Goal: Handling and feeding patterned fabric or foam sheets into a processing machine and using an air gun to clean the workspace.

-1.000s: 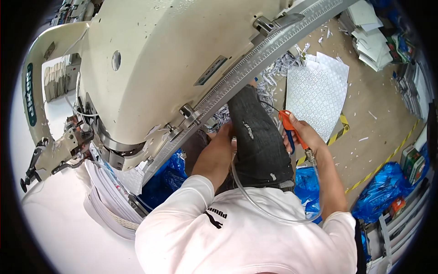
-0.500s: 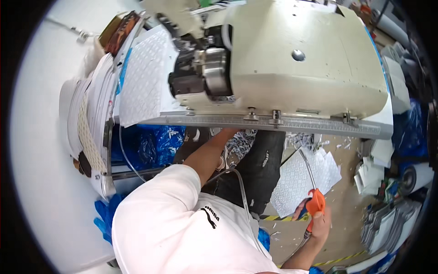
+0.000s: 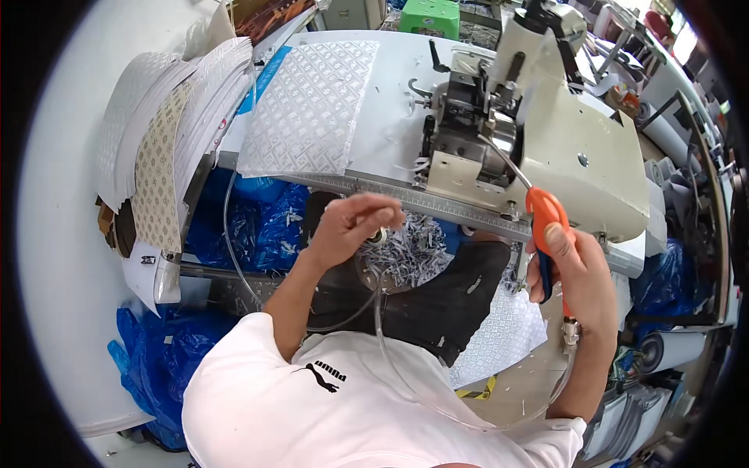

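Note:
My right hand (image 3: 581, 273) is wrapped around an orange air blow gun (image 3: 548, 214), its thin metal nozzle slanting up and left toward the round metal head of a cream bench machine (image 3: 601, 148). A clear hose (image 3: 390, 359) runs from the gun's fitting across my lap. In front of the table's ruler-marked edge (image 3: 390, 187), my left hand (image 3: 347, 226) is raised above my knees, fingers curled close to the thumb. Whatever it may hold is hidden. White patterned sheets (image 3: 312, 109) lie on the tabletop left of the machine.
A fanned stack of sheets (image 3: 164, 148) stands at the left by a white wall. Paper shreds (image 3: 409, 253) pile up below the table, beside blue plastic bags (image 3: 265, 226). Another patterned sheet (image 3: 503, 335) lies low at the right. Rolls (image 3: 675, 351) and boards stand farther right.
My right hand has lifted the blow gun from low at the right up to the machine's head. My left hand has come out from under the table edge. The view has shifted.

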Tool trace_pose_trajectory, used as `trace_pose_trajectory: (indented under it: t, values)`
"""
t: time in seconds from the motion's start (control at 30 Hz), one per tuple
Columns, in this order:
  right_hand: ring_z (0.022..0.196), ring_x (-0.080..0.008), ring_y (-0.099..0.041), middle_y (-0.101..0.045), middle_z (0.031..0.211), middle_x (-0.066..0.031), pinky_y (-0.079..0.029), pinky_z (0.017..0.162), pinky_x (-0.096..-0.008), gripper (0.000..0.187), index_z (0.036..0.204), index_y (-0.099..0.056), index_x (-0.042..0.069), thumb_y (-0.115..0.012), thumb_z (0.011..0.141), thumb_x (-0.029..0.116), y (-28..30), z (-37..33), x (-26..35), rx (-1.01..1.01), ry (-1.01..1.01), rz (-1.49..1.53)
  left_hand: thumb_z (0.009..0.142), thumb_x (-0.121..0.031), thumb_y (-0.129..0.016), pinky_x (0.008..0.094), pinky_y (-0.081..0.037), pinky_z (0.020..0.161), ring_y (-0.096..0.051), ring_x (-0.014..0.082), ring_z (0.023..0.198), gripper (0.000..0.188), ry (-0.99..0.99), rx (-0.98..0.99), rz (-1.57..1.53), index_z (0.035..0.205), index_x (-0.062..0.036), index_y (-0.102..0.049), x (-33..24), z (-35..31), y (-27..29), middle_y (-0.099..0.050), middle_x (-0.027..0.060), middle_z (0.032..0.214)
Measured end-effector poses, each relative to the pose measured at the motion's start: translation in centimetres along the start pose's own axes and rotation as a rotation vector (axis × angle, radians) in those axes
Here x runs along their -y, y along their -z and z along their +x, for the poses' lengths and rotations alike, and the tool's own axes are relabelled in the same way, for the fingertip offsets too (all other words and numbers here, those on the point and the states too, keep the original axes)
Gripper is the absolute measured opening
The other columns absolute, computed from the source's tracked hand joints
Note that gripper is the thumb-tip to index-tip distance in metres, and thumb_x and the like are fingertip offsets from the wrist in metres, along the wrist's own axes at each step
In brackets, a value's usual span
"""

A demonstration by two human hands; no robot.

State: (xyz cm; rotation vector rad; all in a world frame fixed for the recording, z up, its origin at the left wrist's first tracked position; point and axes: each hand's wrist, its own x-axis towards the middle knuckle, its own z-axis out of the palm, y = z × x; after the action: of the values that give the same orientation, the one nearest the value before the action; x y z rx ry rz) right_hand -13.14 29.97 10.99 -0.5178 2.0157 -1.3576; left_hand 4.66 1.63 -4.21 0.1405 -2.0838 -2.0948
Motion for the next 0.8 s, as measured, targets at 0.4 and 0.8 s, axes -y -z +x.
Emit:
trace_pose_trajectory:
  t: [0.4,0.8]
  values:
    - [0.049,-0.0136,-0.058,-0.061,0.064,-0.0061,-0.047,0.046,-0.0248,0.063,0.093,-0.061,0.0,-0.05,0.101,0.061,-4.8,-2.7,6.2,-0.363,0.032,-0.216,0.094,-0.012,-0.07,0.0377,-0.058,0.078,-0.072,0.0323,0.087,0.04,-0.531,-0.441,0.767,0.131,-0.0048,-0.058,0.2,7.8,0.3,-0.07,0.0127,0.109]
    - [0.048,-0.013,-0.059,-0.061,0.064,-0.0057,-0.047,0.046,-0.0241,0.069,0.094,-0.061,0.001,-0.046,0.099,0.068,-2.2,-3.9,7.4,-0.526,0.076,-0.241,0.097,-0.017,-0.066,0.0366,-0.056,0.077,-0.072,0.0256,0.086,0.021,-0.073,0.725,0.68,0.112,-0.0025,-0.071,4.6,1.7,2.1,-0.075,0.0099,0.103]
